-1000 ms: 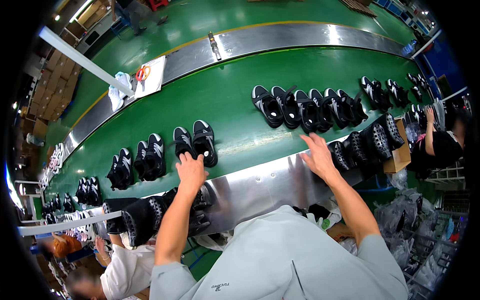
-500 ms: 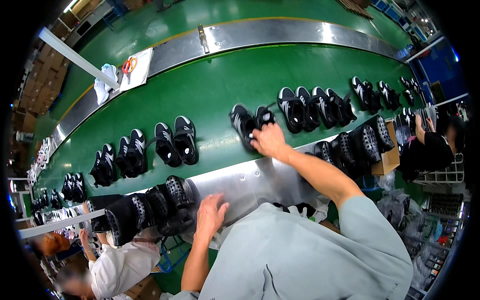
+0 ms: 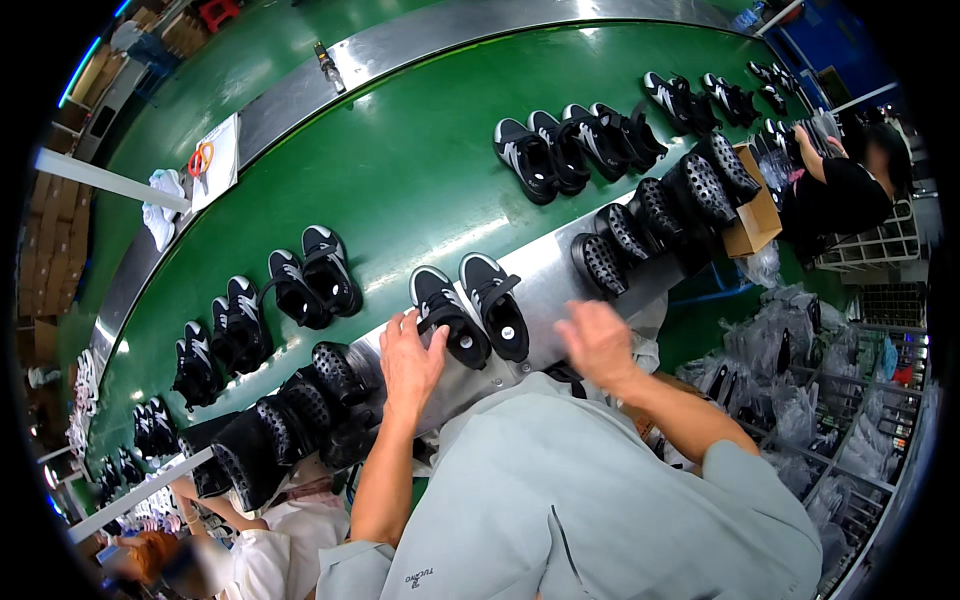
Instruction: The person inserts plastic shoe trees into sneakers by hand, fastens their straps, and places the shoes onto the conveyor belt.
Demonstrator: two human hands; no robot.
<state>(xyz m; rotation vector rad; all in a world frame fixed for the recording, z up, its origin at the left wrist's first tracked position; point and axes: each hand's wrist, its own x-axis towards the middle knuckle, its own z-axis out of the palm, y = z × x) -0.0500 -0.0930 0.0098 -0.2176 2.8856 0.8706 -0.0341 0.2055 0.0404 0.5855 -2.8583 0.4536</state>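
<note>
A pair of black sneakers with grey toes and pale side stripes stands on the metal ledge in front of me, toes pointing away. The left sneaker (image 3: 448, 311) tilts slightly beside the right sneaker (image 3: 497, 305); a round white spot shows inside each. My left hand (image 3: 411, 362) is at the left sneaker's outer side, fingers apart, thumb by its collar; whether it touches is hard to tell. To the right of the pair, my right hand (image 3: 600, 345) hovers over the ledge, apart from the shoes. Its fingers are loosely stretched and blurred, with nothing visible in them.
Black shoe lasts with dotted soles (image 3: 335, 370) lie on the ledge at left, and more lasts (image 3: 605, 262) at right. Other black sneakers (image 3: 525, 155) stand in groups along the green surface (image 3: 410, 180). Orange-handled scissors (image 3: 200, 158) rest on paper at far left. People sit on both sides.
The sneaker pair has come off the green surface onto the metal ledge, closer to me. My right hand has left them and drawn back right; my left hand has moved up beside them.
</note>
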